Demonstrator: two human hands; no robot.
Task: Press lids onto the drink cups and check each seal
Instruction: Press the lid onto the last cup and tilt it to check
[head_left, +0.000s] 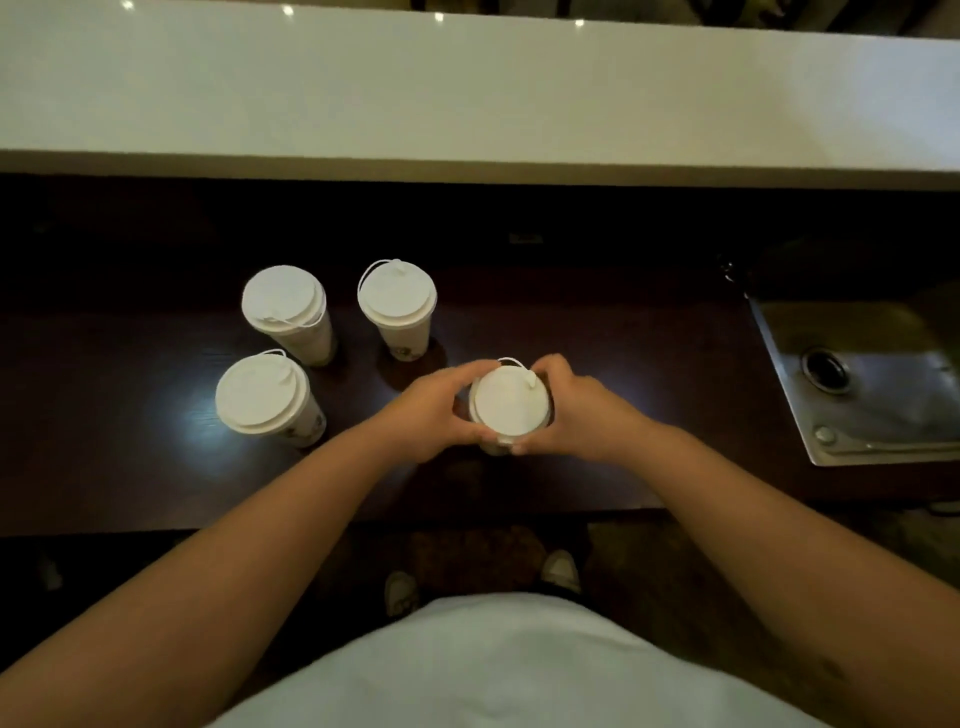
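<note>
Flanking gripped cup (511, 402): three lidded cups (397, 306), sink (862, 379).

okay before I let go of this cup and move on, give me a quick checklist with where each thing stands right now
1. Left hand and right hand grip the held cup: ok.
2. Its lid sits level on the rim: ok from above; the seal under the fingers, cannot tell.
3. Lid's plug pressed in: cannot tell.
4. Three other cups have lids on: far left cup, far right cup, near left cup: ok.
5. Held cup stands clear of the sink: ok.
</note>
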